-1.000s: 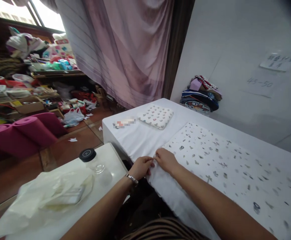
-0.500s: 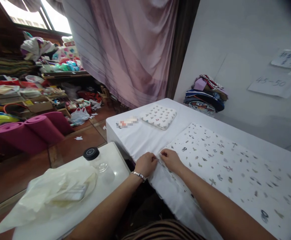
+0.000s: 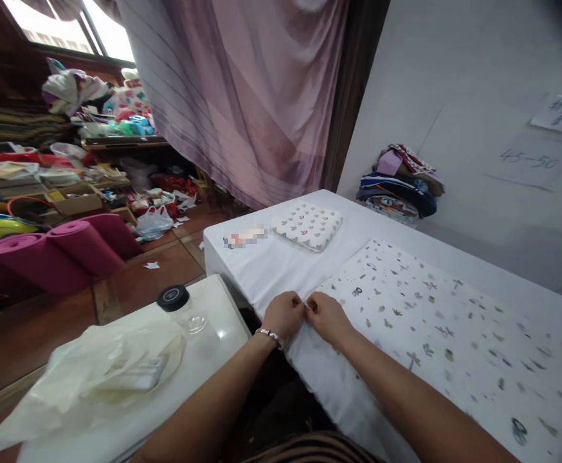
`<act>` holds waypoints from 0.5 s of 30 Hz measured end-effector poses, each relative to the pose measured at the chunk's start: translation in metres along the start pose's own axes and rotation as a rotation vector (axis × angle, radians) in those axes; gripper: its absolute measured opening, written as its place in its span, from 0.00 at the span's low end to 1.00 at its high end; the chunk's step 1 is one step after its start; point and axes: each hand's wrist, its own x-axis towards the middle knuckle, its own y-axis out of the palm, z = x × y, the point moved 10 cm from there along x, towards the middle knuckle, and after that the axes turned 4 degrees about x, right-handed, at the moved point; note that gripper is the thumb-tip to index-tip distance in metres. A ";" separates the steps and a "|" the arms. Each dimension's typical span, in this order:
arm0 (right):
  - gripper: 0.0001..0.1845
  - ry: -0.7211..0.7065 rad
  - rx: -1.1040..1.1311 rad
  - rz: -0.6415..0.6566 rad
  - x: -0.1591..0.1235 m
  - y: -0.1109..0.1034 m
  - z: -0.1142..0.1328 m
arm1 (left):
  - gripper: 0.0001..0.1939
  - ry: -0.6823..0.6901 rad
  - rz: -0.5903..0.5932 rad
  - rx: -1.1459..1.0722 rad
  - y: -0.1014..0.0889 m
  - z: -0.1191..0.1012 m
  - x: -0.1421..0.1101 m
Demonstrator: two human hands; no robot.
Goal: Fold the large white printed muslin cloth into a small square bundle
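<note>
A large printed white cloth (image 3: 435,321) with small grey-green motifs lies spread on the white-covered table (image 3: 271,263). My left hand (image 3: 285,313), with a bracelet on the wrist, and my right hand (image 3: 326,315) meet at the cloth's near-left corner. Both are closed in a pinch on that corner edge, fingertips almost touching each other. A small folded printed cloth (image 3: 307,225) lies farther back on the table.
A lower white surface at left carries a clear jar with a black lid (image 3: 179,308) and a crumpled pale plastic bag (image 3: 98,373). Pink rolled mats (image 3: 54,251) lie on the floor. A stack of folded fabrics (image 3: 399,183) sits by the wall. A pink curtain (image 3: 256,96) hangs behind.
Both hands stay pinched at the cloth's corner; the cloth edge, slightly lifted half a second ago, now lies flatter. The view shifted a little.
</note>
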 end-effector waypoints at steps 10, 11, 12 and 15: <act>0.04 0.061 0.085 -0.007 0.003 -0.001 -0.013 | 0.10 0.081 0.112 -0.206 0.004 -0.005 0.002; 0.03 0.066 0.142 -0.008 0.004 -0.002 -0.016 | 0.10 0.083 0.116 -0.204 0.004 -0.004 0.000; 0.02 0.074 0.193 -0.009 0.004 -0.002 -0.018 | 0.10 0.079 0.116 -0.191 0.003 -0.003 -0.001; 0.01 0.088 0.287 -0.006 0.004 -0.002 -0.024 | 0.10 0.061 0.133 -0.117 0.004 -0.001 -0.004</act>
